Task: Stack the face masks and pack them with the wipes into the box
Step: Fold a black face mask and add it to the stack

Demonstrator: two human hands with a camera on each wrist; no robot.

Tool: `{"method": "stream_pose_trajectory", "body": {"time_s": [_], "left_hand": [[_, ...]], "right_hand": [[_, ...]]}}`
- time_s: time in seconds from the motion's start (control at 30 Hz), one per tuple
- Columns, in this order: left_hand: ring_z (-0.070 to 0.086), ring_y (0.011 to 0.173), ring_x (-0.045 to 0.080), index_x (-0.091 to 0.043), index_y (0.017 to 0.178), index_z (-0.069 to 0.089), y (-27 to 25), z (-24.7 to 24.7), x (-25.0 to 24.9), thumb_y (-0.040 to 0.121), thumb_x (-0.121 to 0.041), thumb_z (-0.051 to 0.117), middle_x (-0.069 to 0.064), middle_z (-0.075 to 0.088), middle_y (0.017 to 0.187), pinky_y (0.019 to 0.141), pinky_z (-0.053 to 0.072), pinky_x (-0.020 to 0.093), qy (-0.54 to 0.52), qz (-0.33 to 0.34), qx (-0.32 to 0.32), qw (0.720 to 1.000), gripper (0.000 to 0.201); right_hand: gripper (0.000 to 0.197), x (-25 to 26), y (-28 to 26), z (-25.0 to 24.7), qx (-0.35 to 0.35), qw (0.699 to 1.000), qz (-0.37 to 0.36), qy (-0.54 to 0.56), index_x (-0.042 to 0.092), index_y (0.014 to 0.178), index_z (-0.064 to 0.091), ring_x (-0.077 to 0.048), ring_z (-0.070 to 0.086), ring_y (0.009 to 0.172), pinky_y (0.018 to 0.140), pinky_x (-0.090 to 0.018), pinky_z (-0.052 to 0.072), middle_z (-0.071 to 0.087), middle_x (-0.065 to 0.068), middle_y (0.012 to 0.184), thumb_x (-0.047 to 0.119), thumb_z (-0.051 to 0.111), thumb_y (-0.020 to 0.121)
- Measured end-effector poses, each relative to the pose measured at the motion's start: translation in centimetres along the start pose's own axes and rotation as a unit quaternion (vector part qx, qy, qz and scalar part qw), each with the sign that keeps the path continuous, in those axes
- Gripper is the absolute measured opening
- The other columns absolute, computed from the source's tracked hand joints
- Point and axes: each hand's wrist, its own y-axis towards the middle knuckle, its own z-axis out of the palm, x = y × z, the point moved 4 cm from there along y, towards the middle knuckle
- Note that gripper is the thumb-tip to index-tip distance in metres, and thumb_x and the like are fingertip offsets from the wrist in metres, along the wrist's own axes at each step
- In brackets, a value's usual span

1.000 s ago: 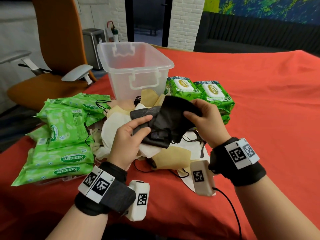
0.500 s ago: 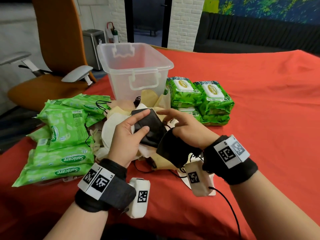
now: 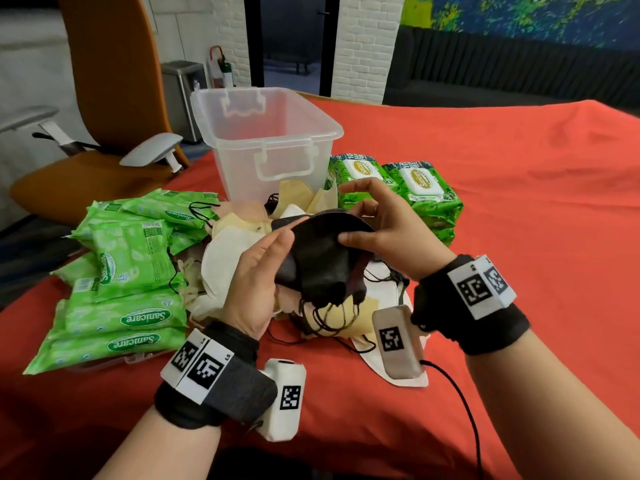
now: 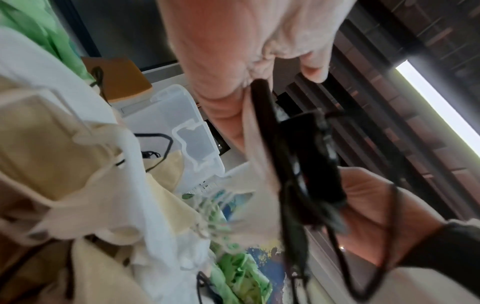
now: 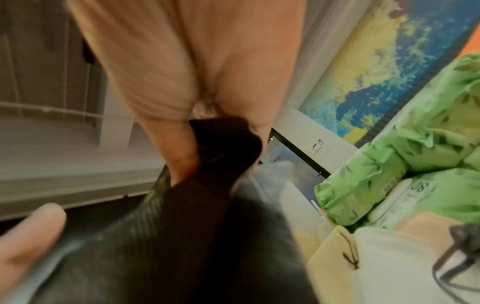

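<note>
Head view: left hand point(image 3: 256, 275) is cradling black masks point(image 3: 320, 261), right hand point(image 3: 381, 226) is pinching them; dangling ear loops point(image 3: 329, 315) risk snagging the pile.

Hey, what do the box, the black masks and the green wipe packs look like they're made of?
Box: translucent, slightly frosted plastic; the chair shows through its walls.
Black masks: soft matte fabric, probably non-woven; they bend in both hands, elastic loops dangling.
Wipe packs: glossy plastic film, crinkled, catching the light.

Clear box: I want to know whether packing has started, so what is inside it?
Through the clear box nothing shows inside. Its bottom front corner is covered by beige masks, so that spot cannot be seen.
</note>
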Motion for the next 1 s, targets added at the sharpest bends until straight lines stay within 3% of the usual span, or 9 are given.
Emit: {"method": "stream_pose_trajectory", "body": {"time_s": [0.17,0.33,0.5,0.6,0.67,0.77,0.83,0.9,1.0], "left_hand": [[0.067,0.094,0.014,-0.017,0.100,0.067,0.0,0.1,0.0,0.075,0.006,0.066,-0.002,0.073,0.092,0.087,0.054,0.030,0.052,0.022,-0.046,0.997,0.034],[0.067,0.095,0.009,-0.022,0.100,0.067,-0.3,0.4,-0.3,0.072,0.007,0.067,-0.006,0.073,0.094,0.086,0.053,0.025,0.060,0.033,-0.052,0.996,0.040],[0.065,0.096,0.002,-0.025,0.102,0.065,-0.3,0.4,-0.4,0.071,0.011,0.067,-0.016,0.072,0.093,0.088,0.051,0.019,0.080,0.043,-0.036,0.995,0.047],[0.064,0.095,-0.005,-0.024,0.106,0.062,-0.4,0.4,-0.5,0.070,0.016,0.067,-0.023,0.071,0.092,0.081,0.048,0.011,0.102,0.052,-0.024,0.993,0.053],[0.063,0.093,-0.007,-0.021,0.110,0.060,-0.3,0.3,-0.5,0.070,0.017,0.067,-0.023,0.070,0.091,0.079,0.047,0.009,0.106,0.057,-0.026,0.992,0.056],[0.059,0.097,-0.015,-0.021,0.116,0.056,-0.3,0.0,-0.7,0.071,0.015,0.068,-0.020,0.062,0.106,0.080,0.043,0.004,0.124,0.074,-0.040,0.989,0.059],[0.056,0.100,-0.016,-0.023,0.118,0.054,-0.2,-0.3,-0.6,0.073,0.012,0.068,-0.020,0.060,0.109,0.084,0.042,0.004,0.136,0.076,-0.050,0.987,0.058],[0.056,0.104,-0.012,-0.025,0.120,0.053,-0.1,-0.9,-0.2,0.078,0.009,0.065,-0.019,0.060,0.112,0.090,0.042,0.009,0.140,0.069,-0.074,0.985,0.055],[0.052,0.117,0.000,-0.029,0.122,0.050,0.1,-1.9,-0.1,0.085,0.008,0.056,-0.010,0.058,0.123,0.104,0.039,0.023,0.170,0.072,-0.112,0.976,0.053]], "right_hand": [[0.065,-0.3,0.1,0.1,-0.017,0.999,0.023,-0.022,0.029,0.117,0.041,-0.021,0.056,0.082,0.071,-0.034,0.053,0.048,-0.007,0.091,-0.004,0.073,0.071],[0.078,0.3,-0.1,-0.1,0.025,0.999,0.028,-0.028,0.027,0.128,0.034,-0.015,0.056,0.076,0.070,-0.021,0.052,0.049,-0.006,0.091,-0.007,0.073,0.070],[0.080,0.3,0.2,-0.2,0.035,0.995,0.027,-0.085,0.017,0.138,0.035,-0.014,0.057,0.082,0.075,-0.021,0.051,0.050,-0.001,0.092,-0.001,0.075,0.071],[0.050,0.1,0.3,-0.2,0.018,0.982,0.028,-0.184,0.015,0.122,0.056,-0.014,0.055,0.096,0.086,-0.024,0.045,0.050,0.007,0.092,0.020,0.074,0.076],[0.023,-0.3,0.2,-0.2,-0.007,0.978,0.025,-0.207,0.022,0.093,0.061,-0.015,0.051,0.091,0.077,-0.024,0.043,0.046,0.005,0.091,0.026,0.074,0.075],[0.031,-0.9,-0.1,-0.9,-0.062,0.983,0.003,-0.171,0.026,0.066,0.051,-0.014,0.053,0.084,0.077,-0.030,0.047,0.052,0.002,0.089,0.017,0.081,0.067],[0.034,-1.1,-0.4,-1.2,-0.057,0.994,0.005,-0.097,0.020,0.060,0.048,-0.016,0.059,0.079,0.076,-0.033,0.051,0.061,-0.001,0.083,0.007,0.079,0.068],[0.035,-1.6,-0.6,-1.9,-0.079,0.995,0.026,-0.051,0.018,0.061,0.046,-0.015,0.054,0.063,0.059,-0.029,0.047,0.057,-0.001,0.067,0.000,0.074,0.071],[0.027,-1.8,-1.2,-4.4,-0.241,0.965,0.041,-0.095,0.023,0.068,0.047,-0.018,0.047,0.053,0.050,-0.033,0.041,0.053,-0.004,0.060,0.007,0.069,0.066]]}}
